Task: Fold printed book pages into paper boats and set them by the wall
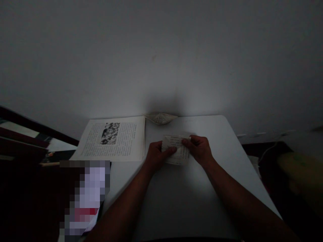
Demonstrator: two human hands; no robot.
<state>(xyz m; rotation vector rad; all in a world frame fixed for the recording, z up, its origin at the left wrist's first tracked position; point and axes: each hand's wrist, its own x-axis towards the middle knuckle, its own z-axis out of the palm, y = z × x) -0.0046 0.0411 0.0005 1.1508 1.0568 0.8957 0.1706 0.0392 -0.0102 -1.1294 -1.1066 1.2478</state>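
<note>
Both hands hold a small folded sheet of printed paper (179, 155) just above the white table (181, 198). My left hand (158, 155) pinches its left side, thumb on top of the sheet. My right hand (199, 148) pinches the upper right corner, fingers curled. The paper is folded into a small rectangle with printed text showing.
A folded paper boat (160, 118) sits at the table's far edge against the grey wall. An open book or printed pages with a photo (113, 137) lies at the left. A blurred-out patch (84, 196) covers the near left. Dark furniture stands left and right.
</note>
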